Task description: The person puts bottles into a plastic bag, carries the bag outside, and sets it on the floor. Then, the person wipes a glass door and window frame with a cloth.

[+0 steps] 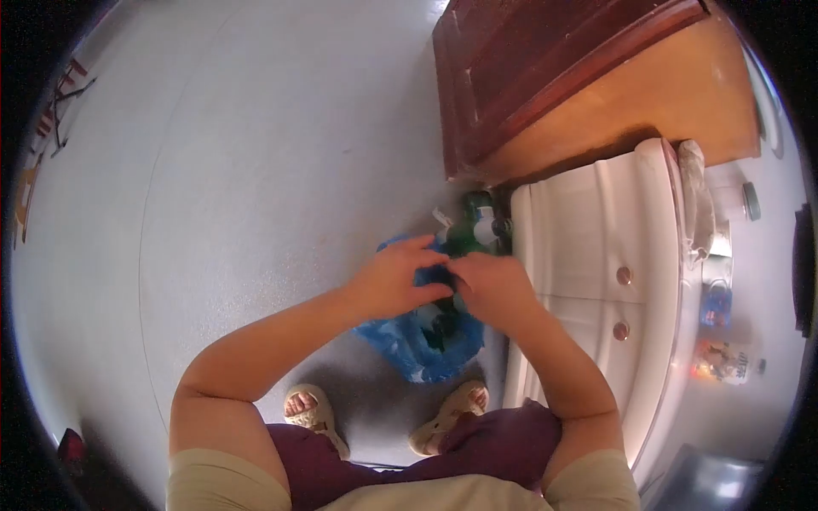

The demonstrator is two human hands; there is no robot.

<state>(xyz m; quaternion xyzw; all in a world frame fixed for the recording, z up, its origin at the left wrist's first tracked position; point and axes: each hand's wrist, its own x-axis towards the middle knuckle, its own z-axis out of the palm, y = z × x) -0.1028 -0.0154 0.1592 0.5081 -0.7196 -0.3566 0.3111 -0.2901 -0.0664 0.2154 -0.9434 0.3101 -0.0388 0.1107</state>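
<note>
Blue plastic bag (410,356) on floor (256,170), left of white cabinet (562,230). Left hand (388,277) loosely open at its mouth; right hand (498,289) curled there, grip unclear. Sideways tug could topple green bottles (477,203) just beyond.

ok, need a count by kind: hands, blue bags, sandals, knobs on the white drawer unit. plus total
Hands: 2
Blue bag: 1
Sandals: 2
Knobs: 2
Total: 7

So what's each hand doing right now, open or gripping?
Left hand: open, fingers spread over the blue bag.
Right hand: fingers bent; can't tell whether it grips anything.
</note>
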